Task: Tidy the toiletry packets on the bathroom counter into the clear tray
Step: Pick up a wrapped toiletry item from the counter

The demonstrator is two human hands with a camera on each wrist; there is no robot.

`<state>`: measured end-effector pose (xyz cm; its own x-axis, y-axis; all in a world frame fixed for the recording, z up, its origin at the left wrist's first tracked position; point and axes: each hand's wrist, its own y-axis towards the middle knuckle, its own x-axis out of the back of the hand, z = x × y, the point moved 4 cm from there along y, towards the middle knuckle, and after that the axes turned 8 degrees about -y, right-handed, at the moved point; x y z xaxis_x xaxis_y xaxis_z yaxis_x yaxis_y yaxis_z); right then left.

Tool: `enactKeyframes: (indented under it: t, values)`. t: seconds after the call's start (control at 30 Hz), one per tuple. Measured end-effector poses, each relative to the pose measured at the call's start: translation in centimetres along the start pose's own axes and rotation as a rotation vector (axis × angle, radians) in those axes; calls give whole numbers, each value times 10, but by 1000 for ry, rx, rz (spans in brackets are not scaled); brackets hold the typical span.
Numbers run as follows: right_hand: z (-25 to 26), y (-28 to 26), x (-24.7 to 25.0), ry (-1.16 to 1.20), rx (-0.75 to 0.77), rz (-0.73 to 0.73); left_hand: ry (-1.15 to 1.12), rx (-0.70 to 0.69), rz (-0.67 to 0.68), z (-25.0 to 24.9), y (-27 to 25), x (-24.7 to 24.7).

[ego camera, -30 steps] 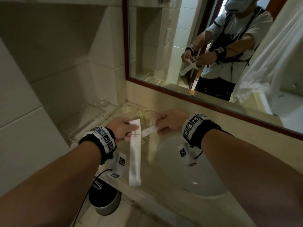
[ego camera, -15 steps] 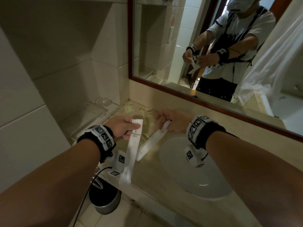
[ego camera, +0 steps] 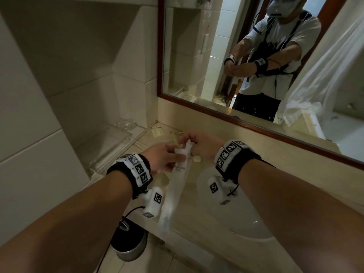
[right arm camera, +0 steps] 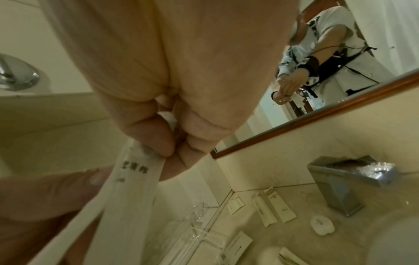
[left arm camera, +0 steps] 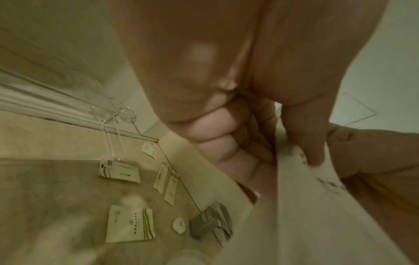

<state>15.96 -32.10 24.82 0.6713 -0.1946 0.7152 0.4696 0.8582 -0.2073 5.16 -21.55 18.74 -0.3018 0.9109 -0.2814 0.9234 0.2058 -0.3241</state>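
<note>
matt white paper packet [ego camera: 173,186], clear glossy plastic tray [ego camera: 110,142], polished stone counter [ego camera: 189,196], brushed metal box [right arm camera: 349,181]

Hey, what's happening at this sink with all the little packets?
A person is tidying hotel toiletries. Both hands meet above the counter: the left hand and the right hand each pinch the top of long white packets that hang down between them. It is hard to tell how many they hold. The clear tray sits by the wall to the left, and several small sachets lie loose on the counter, not yet in the tray.
</note>
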Motion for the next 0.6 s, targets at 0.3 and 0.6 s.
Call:
enactKeyframes:
  t: [0.3, 0.6]
  values:
    - [10, 31, -46, 434, -214, 73, 120, -144, -239, -2, -2, 52]
    - [11, 77, -99, 289, -193, 162, -51, -75, -316, 10, -3, 109]
